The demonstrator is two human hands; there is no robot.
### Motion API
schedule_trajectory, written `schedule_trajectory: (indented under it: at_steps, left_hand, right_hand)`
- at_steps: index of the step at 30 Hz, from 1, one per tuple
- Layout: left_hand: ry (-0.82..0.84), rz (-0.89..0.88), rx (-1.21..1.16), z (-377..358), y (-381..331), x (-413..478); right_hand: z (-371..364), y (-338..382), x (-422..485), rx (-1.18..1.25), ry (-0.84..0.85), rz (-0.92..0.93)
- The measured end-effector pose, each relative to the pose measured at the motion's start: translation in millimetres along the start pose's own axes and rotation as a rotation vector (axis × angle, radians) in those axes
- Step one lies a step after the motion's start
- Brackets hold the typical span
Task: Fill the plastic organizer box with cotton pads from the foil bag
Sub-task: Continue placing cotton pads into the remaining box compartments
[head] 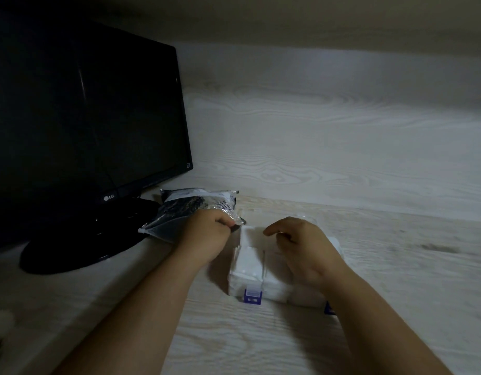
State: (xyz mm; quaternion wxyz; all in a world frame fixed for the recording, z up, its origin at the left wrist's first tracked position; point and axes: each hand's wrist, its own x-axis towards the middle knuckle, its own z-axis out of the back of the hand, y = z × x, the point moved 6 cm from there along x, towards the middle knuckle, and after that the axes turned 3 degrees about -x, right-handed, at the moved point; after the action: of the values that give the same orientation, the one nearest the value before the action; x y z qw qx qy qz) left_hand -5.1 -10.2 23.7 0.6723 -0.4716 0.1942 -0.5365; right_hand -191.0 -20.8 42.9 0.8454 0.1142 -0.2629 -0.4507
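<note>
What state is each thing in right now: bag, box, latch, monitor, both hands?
foil bag, lying flat, mouth toward the box.
organizer box, packed with white cotton pads.
purple latch, looks undone.
monitor, screen dark.
left hand, fingers curled, seems to pinch the bag's edge.
right hand, loosely curled above the box, holding nothing.

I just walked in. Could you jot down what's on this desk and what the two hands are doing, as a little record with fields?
Setting: pale wood-grain desk, dim light
Left hand: pinches the foil bag at its near end
Right hand: over the organizer box, fingers loosely curled, holding nothing visible
Box contents: white cotton pads, stacked
Nearby: black monitor, screen dark
</note>
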Motion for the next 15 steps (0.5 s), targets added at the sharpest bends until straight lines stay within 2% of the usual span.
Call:
schedule_trajectory:
  at_steps: [5, 15]
  left_hand:
    - [-0.054, -0.031, 0.365, 13.6, 0.8, -1.6]
    - [0.039, -0.008, 0.565, 11.5, 22.2, 2.0]
  right_hand:
    - [1.9, -2.0, -2.8, 0.013, -0.005, -0.015]
    - [1.3, -3.6, -2.7, 0.012, -0.008, -0.031]
